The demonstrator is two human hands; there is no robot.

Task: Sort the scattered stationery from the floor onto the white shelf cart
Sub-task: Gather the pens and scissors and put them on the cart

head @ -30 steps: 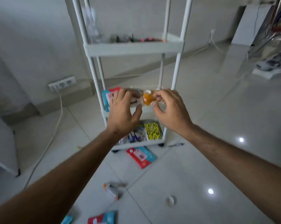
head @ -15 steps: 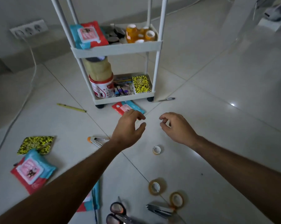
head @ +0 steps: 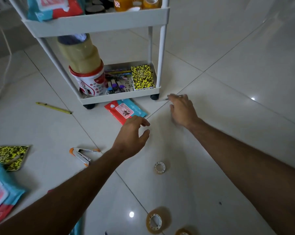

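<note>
A single wide-angle view from the person's head looks forward and steeply down at the tiled floor, with both forearms running up from the bottom edge into the middle of the picture. The cart stands close at upper left, its upper tray cut off by the top edge. Straight lines bow toward the edges.

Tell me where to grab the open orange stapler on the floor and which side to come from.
Take the stapler by its hinged orange end, nearest the yellow-black notebook, pinching across the two arms where they meet. Come from above: it lies flat on the tiles, splayed into a V, so the spread tips give no single grip. The left hand hovers closest, probably easiest.
</note>
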